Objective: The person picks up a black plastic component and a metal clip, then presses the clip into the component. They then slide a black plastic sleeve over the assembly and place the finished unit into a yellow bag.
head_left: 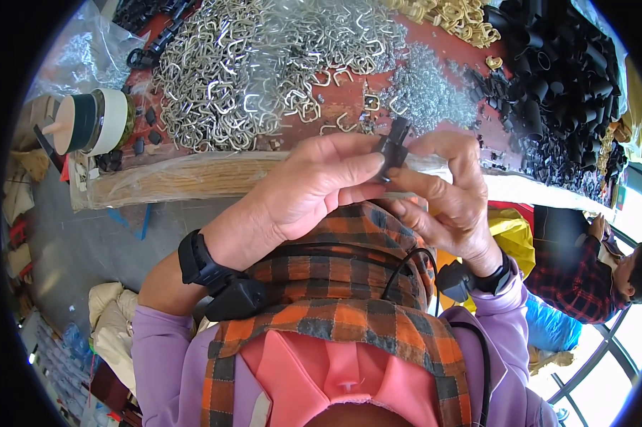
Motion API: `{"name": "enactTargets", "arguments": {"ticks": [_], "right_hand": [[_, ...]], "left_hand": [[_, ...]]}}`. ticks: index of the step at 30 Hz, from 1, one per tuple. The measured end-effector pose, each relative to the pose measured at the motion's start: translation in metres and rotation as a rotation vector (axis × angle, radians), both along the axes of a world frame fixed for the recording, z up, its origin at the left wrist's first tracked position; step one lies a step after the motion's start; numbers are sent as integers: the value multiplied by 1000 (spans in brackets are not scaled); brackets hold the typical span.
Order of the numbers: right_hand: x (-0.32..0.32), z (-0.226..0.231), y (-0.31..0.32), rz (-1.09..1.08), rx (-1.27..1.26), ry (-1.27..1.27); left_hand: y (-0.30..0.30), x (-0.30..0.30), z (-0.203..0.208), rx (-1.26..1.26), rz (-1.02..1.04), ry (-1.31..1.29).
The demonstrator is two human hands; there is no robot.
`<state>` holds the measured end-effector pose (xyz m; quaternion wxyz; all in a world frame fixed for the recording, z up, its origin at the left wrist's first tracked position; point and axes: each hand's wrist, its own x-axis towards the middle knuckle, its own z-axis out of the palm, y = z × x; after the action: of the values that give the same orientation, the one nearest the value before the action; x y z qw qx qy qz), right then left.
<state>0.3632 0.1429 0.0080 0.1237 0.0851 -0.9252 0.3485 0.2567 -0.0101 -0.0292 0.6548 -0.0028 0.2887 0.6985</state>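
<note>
Above the near edge of the worktable, a small black plastic part [394,146] is pinched between the thumb and fingers of my left hand [314,178]. My right hand [452,196] is curled against the part from the other side, its fingertips on the part's right side and lower end. Whatever else those fingertips grip is too small to make out. Just beyond my hands lie shiny U-shaped metal hooks [221,78] in a big heap. A pile of tiny clear or silvery pieces [431,89] is to their right.
Black plastic tubes and parts [541,78] are heaped at the right; gold-coloured metal pieces [452,18] lie at the back. Tape rolls [96,121] stand at the table's left end. The wooden edge [185,178] is wrapped in plastic. Another person [584,277] sits at the right.
</note>
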Motion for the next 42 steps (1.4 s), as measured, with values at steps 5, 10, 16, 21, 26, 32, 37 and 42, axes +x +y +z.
{"name": "enactTargets", "arguments": {"ticks": [5,10,16,21,26,32,37,42], "right_hand": [[-1,-4,-4,-16,141,-49],[-1,-7,-6,-58,189,-68],[10,-11,-5,-107,7,6],[20,-6,-8,-110,-14,46],[27,-6,-15,-137,45,-34],[26,-13,-21,-159,33,-107],[15,-14,-17,-138,28,-49],[16,-17,-12,-111,-4,-14]], "left_hand": [[0,-1,-1,23,2,-12],[-1,-1,-2,-13,23,26],[-1,4,0,2,3,28],[0,11,8,-2,15,36],[0,14,8,-29,50,96],[0,14,5,-32,12,124],[1,16,2,-27,5,54],[2,13,2,-7,-14,1]]}}
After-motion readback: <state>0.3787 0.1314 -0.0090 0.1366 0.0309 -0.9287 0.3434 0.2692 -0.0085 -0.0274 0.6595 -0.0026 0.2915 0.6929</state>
